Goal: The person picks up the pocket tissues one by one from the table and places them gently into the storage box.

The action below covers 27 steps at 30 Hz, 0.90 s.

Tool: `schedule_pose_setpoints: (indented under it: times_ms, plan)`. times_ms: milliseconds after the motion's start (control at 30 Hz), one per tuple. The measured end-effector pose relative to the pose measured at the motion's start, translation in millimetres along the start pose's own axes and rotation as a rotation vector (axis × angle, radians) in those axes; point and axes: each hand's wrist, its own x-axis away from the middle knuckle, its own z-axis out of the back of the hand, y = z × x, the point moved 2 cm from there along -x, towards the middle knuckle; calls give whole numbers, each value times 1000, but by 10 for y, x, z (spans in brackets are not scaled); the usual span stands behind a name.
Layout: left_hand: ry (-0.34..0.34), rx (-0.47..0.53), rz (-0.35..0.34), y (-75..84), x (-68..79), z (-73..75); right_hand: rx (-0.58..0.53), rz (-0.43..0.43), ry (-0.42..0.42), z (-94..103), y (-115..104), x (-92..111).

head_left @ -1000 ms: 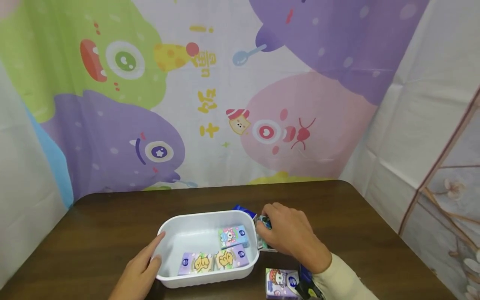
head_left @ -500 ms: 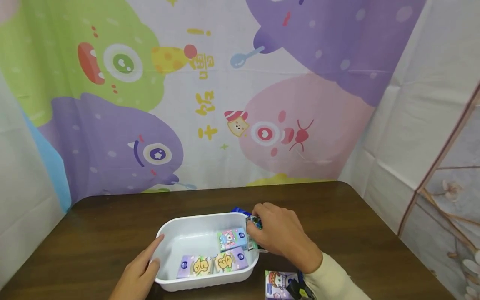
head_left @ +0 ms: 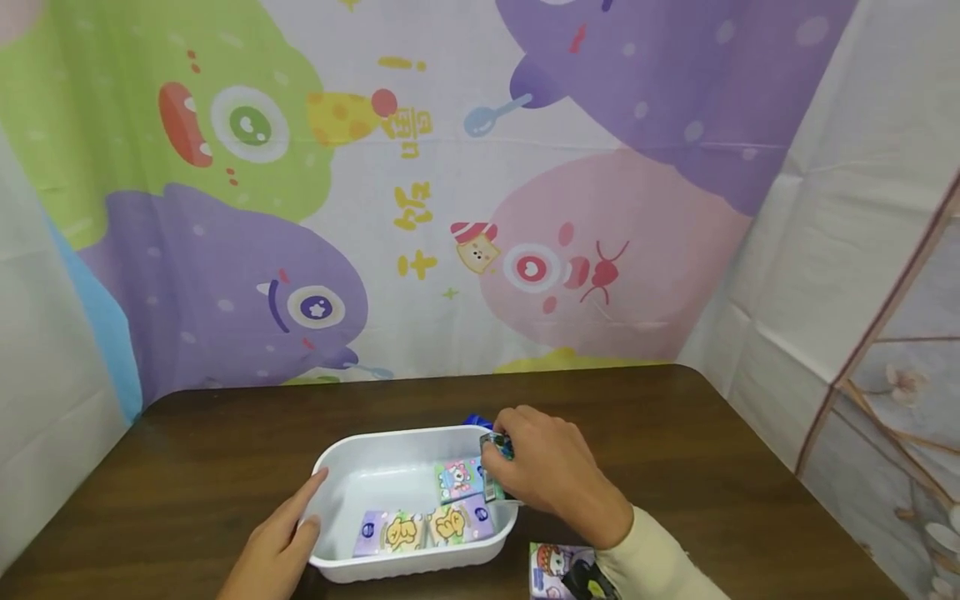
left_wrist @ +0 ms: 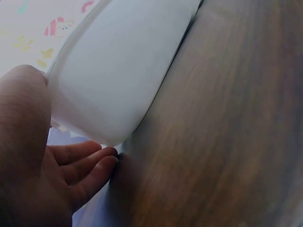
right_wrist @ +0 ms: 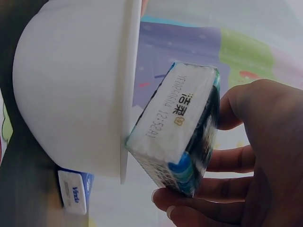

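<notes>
A white plastic bin [head_left: 367, 462] sits on the table. My left hand [head_left: 277, 533] touches its left end, the index finger along the rim. In the left wrist view several fingers lie against the lower outer wall. My right hand [head_left: 547, 467] holds a dark green-and-blue tissue pack [right_wrist: 175, 113] between thumb and fingers, over the bin's right rim. Its white printed end shows in the right wrist view. Inside the bin lie a blue-and-green tissue pack [head_left: 459, 477], partly covered by the held pack, and two purple bear-print tissue packs [head_left: 380, 531].
A blue tissue pack [head_left: 477, 421] lies behind the bin's back right corner. A purple-and-white tissue pack [head_left: 546, 571] is on the brown table [head_left: 225, 442] at front right, partly covered by a black object at my right wrist. A printed curtain [head_left: 420, 317] hangs behind the table.
My right hand has moved left, bringing the green-and-blue tissue pack from beside the bin to over its right rim. My left hand stays on the bin's left end.
</notes>
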Motion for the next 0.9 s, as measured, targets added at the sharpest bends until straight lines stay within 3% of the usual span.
schedule_pose_setpoints:
  times_ms: [200,900]
  plan:
    - [-37,12,34,-26,23,4,-23,23,21,-24,-53,-4]
    - [10,22,1,7,14,0,-106,64,19,-170,-144,38]
